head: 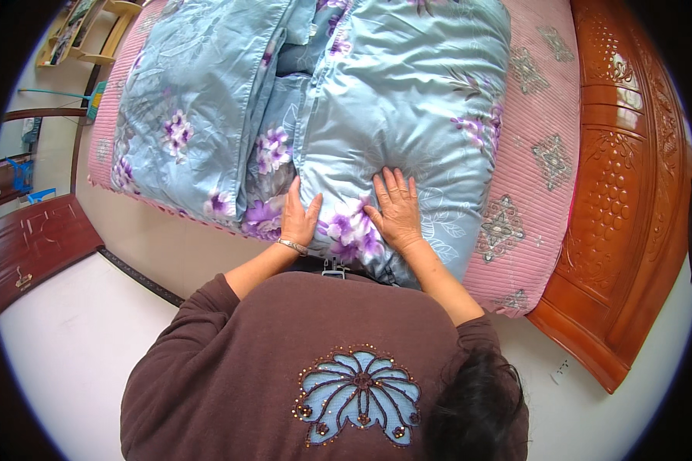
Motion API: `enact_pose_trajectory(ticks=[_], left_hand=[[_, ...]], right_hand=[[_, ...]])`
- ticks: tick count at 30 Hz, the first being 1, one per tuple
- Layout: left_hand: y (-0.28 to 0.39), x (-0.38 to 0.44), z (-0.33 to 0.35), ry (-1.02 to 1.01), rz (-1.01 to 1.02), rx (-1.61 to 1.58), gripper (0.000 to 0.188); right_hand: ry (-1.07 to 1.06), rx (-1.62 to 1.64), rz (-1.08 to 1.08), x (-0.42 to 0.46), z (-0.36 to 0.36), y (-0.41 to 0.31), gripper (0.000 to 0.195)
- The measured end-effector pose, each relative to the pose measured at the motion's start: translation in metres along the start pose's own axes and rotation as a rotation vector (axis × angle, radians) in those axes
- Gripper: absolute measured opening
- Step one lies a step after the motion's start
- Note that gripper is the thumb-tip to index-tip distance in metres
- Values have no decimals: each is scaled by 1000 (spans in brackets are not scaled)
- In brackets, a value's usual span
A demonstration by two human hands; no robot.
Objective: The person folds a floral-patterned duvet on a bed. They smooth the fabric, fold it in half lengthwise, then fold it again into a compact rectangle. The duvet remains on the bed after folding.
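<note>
A light blue quilt (403, 104) with purple flowers lies on the bed, its two long sides folded inward toward a gap along the middle. My right hand (396, 207) presses flat on the right folded section, fingers spread, and the fabric creases around it. At the inner edge of that same section, near the front, rests my left hand (300, 216), thumb apart from the fingers; a bracelet circles its wrist. Left of the gap lies the other folded section (190, 115). Neither hand grips the cloth.
A pink quilted bedspread (545, 104) covers the bed beneath. The carved wooden headboard (605, 190) stands at the right. To the left are a dark red door (46, 248), a broom (96, 101) and a wooden shelf (101, 57).
</note>
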State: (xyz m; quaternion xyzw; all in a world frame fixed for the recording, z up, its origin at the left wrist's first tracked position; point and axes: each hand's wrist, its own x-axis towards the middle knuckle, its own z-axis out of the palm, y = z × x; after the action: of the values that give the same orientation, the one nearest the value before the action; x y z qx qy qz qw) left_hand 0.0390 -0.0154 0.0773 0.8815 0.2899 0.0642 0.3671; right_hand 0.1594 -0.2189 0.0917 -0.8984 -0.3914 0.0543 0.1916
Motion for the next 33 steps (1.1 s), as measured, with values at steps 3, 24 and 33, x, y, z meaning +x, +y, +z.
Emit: enact_pose_trajectory(ticks=[3, 24, 33], left_hand=[[1, -4, 2, 6, -56, -41, 55], [37, 25, -16, 180, 337, 332, 81], [57, 73, 11, -511, 245, 663, 70]], right_hand=[[11, -31, -24, 2, -3, -3, 65], [-272, -29, 79, 25, 19, -21, 70], [-350, 147, 42, 26, -13, -13, 65]])
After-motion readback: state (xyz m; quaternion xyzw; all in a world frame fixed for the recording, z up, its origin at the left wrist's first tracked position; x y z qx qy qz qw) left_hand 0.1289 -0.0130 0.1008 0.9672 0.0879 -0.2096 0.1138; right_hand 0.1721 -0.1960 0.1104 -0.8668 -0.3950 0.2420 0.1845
